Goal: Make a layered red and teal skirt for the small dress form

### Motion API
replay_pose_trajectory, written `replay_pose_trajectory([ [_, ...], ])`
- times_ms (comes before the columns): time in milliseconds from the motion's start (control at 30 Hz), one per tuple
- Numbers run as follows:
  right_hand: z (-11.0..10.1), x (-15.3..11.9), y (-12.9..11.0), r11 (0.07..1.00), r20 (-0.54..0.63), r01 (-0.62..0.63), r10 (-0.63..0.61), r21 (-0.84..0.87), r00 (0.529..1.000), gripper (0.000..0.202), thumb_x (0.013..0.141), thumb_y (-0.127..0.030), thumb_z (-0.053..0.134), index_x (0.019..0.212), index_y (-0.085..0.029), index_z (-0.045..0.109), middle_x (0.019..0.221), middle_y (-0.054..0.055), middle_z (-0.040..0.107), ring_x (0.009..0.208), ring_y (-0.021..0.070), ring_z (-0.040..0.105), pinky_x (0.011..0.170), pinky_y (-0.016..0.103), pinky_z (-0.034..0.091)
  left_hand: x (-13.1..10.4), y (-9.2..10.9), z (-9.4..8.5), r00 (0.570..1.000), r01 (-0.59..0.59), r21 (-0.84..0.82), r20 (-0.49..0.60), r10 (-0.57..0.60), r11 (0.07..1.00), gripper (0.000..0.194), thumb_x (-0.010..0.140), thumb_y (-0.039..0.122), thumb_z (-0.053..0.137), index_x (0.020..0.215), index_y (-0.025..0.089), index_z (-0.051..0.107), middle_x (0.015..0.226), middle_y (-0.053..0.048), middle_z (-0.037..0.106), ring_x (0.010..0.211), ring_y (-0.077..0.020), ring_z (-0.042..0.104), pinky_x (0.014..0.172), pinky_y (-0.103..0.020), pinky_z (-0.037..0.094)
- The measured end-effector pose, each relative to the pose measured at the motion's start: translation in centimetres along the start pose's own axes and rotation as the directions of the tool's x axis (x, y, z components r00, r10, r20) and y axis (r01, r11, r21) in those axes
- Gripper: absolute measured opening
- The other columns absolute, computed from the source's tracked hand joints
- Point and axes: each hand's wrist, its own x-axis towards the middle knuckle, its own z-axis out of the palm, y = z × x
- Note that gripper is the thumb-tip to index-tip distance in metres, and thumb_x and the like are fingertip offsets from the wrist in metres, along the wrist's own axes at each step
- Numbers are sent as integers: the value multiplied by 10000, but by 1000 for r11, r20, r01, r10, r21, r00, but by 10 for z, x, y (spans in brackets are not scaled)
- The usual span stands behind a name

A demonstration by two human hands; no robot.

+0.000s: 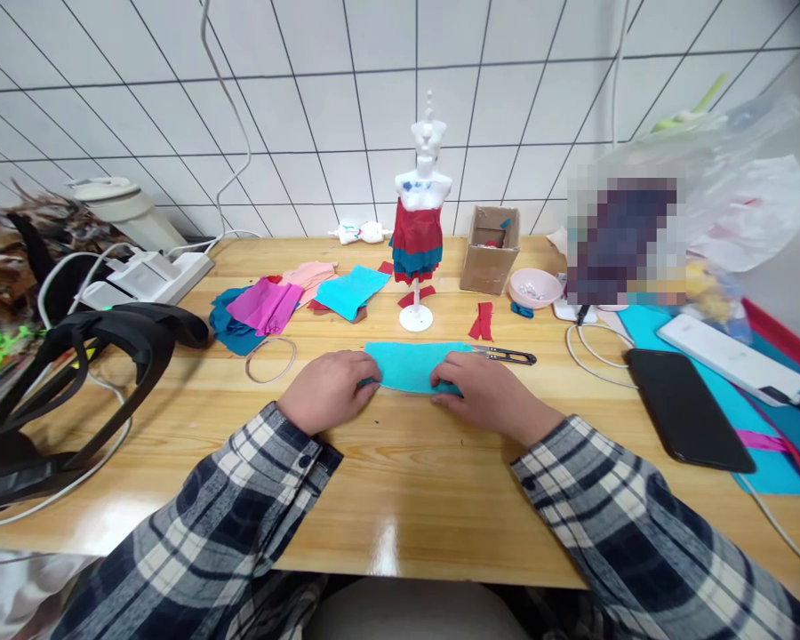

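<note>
Cloth (pixel 404 366) lies mid-width on the counter (pixel 400 498), the left hand (pixel 333 389) and right hand (pixel 485 393) curling nearly closed fingers (pixel 363 366) over its ends. Uneven tugging could skew it, I'd say; the snips (pixel 510 356) by its far right corner could snag it.

The left hand (pixel 330 388) and right hand (pixel 486 396) partly hide 2 ends of the turquoise cloth (pixel 406 366). Pixelation blurs a dark object (pixel 630 236). Bits (pixel 531 290) in the pink bowl (pixel 535 302) are too small to tell.
</note>
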Motion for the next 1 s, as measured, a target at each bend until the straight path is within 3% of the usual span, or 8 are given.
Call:
replay_pose_trajectory([
  [167, 0, 1, -1, 1000, 9, 13, -13, -19, 1000, 236, 930, -169, 482, 979, -210, 709, 941, 48, 673, 927, 188, 588, 787, 306, 378, -4, -4, -2, 997, 71, -65, 22, -70, 995, 180, 908, 281, 511, 897, 216, 678, 971, -41, 687, 922, -206, 633, 822, -324, 476],
  [367, 1, 3, -4, 995, -48, -97, 96, -7, 994, 155, 910, -291, 573, 898, -209, 704, 873, 44, 671, 847, 191, 572, 757, 312, 366, -4, -12, 1, 993, 111, -142, -8, -114, 984, 183, 890, 328, 576, 851, 197, 699, 939, -60, 650, 935, -211, 605, 883, -349, 473],
  [567, 7, 10, -2, 973, -51, -210, 215, 95, 975, 205, 915, -359, 571, 802, -218, 671, 783, 14, 648, 758, 168, 542, 737, 303, 350, -4, -19, 7, 974, 191, -299, -58, -218, 935, 241, 826, 415, 645, 785, 183, 696, 1022, -67, 591, 947, -205, 588, 913, -361, 476],
  [1000, 11, 12, -3, 971, -69, -238, 240, 38, 968, 194, 873, -354, 599, 750, -206, 629, 797, 26, 659, 758, 177, 548, 720, 310, 345, -3, -24, 13, 937, 331, -206, -45, -347, 921, 285, 803, 470, 670, 731, 195, 680, 1029, -55, 595, 986, -237, 542, 906, -407, 428],
])
